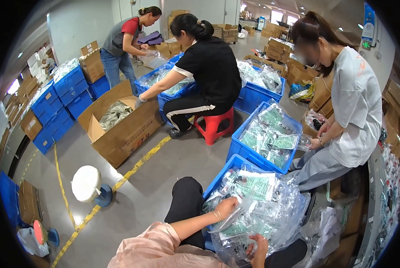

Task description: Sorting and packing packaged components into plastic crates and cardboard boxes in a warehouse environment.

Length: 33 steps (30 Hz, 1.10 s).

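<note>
My left hand (227,208), with thin bracelets at its wrist, pinches the edge of a clear plastic bag (224,223). Around and under it lies a heap of clear packets with green-and-white printed sheets (258,185), filling a blue crate (214,182) before me. My right hand (259,250) is at the near side of this plastic. Its fingers are slightly curled and apart, with nothing plainly held between them. Loose film covers much of the crate's near side.
A second blue crate (235,149) of packets adjoins mine, with a person (356,107) handling packets at its right. Another person sits on a red stool (214,127) beside a large open carton (128,143). A round white-topped stool (86,184) stands left. Blue crates (52,129) are stacked far left.
</note>
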Each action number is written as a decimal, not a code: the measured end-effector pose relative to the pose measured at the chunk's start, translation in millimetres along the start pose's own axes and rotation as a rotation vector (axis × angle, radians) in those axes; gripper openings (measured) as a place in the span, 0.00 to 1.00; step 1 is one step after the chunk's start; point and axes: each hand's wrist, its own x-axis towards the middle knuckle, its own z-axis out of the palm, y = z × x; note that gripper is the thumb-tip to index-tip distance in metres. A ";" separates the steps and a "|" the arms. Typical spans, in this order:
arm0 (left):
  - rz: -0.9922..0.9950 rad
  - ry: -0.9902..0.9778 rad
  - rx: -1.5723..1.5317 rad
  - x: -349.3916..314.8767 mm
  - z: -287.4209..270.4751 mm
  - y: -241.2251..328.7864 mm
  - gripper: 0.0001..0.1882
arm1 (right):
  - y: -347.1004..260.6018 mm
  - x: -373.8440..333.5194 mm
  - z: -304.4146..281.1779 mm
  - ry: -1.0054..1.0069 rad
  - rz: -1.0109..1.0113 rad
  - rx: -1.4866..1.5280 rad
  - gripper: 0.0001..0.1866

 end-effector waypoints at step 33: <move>0.041 -0.490 -0.016 -110.3 -32.7 151.6 0.18 | -24.8 -36.1 38.2 -0.158 0.071 -0.674 0.15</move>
